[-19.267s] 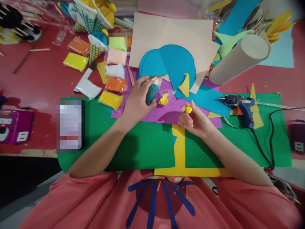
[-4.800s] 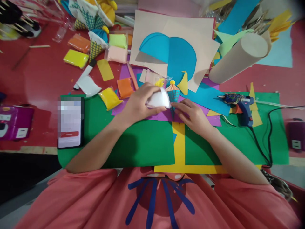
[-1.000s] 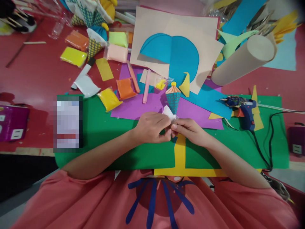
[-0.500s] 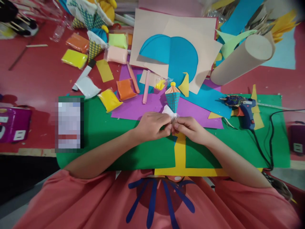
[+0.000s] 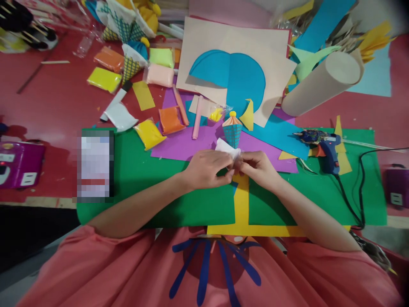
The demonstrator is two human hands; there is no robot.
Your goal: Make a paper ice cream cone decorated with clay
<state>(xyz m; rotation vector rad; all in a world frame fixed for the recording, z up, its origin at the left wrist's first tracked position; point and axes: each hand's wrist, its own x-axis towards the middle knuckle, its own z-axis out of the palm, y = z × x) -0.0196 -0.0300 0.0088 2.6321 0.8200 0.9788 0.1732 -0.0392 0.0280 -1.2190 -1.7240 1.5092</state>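
A small white packet [image 5: 226, 147], its clear wrapper bunched at one end, is pinched between my two hands above the green sheet [image 5: 191, 204]. My left hand [image 5: 209, 169] is closed on its near side, the fingers curled. From the other side my right hand [image 5: 259, 169] grips the wrapper between thumb and forefinger; the fingers partly hide it. Just beyond the packet lies a little teal checkered cone [image 5: 232, 134] with a peach pleated top and a yellow ball. Left of the cone, a clear bag holds yellow bits [image 5: 216, 114].
A glue gun [image 5: 324, 143] with a black cord lies at right. Several clay packets, including an orange one [image 5: 171, 120], lie at left near a marker [image 5: 116, 100]. A blurred-out phone [image 5: 96, 166] rests at left. Behind stands a cardboard tube [image 5: 319, 87] beside blue cut paper [image 5: 246, 79].
My hands have shifted slightly right with the white packet, and more of it now shows above the fingers. The camera view has moved a little.
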